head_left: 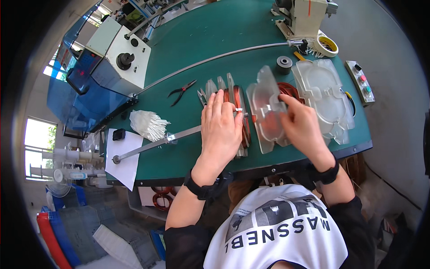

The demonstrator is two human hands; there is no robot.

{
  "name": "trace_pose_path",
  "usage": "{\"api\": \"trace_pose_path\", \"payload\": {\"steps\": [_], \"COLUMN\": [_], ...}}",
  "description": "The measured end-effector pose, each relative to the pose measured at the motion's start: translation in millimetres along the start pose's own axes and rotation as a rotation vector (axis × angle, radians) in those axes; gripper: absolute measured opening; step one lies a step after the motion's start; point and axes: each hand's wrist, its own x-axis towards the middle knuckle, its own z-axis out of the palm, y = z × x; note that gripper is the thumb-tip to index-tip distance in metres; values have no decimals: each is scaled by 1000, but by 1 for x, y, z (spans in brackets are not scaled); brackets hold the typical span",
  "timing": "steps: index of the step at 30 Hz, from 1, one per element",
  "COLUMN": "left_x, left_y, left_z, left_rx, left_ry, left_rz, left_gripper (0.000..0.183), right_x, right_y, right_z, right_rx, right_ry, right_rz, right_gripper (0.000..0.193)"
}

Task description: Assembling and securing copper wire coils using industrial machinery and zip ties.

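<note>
My left hand (221, 130) lies across a row of upright clear plastic plates with copper wire coils (236, 98) between them. Its fingers are stretched out and its thumb touches a coil, around which a white tie (239, 110) shows. A metal rod (186, 132) runs from the left toward this row; the palm hides where they meet. My right hand (307, 130) is closed at the right edge of a translucent plastic plate (267, 110), which stands tilted just right of the row. Behind that plate, a reddish copper wire coil (289, 89) is partly visible.
More translucent plates (329, 96) lie at the right, near a grey metal cylinder (284, 64), tape roll (327, 46) and button box (359, 83). Pliers (182, 93) and a bag of white ties (148, 125) lie left. A machine (118, 62) stands far left; a long rod (215, 59) crosses behind.
</note>
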Motion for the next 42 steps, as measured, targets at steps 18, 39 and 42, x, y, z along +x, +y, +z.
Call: {"api": "trace_pose_path", "payload": {"steps": [18, 39, 42], "left_x": [-2, -15, -12], "left_y": [-3, -6, -4], "left_z": [-1, -17, -14], "left_rx": [3, -141, -201], "left_ry": [-30, -29, -14], "left_rz": [36, -204, -247], "left_gripper": [16, 12, 12], "right_x": [-19, 1, -13], "right_y": [-39, 4, -33], "right_z": [47, -78, -9], "right_rx": [-126, -319, -32], "right_ry": [17, 365, 1], "right_rz": [-189, -190, -209], "right_gripper": [63, 26, 35]}}
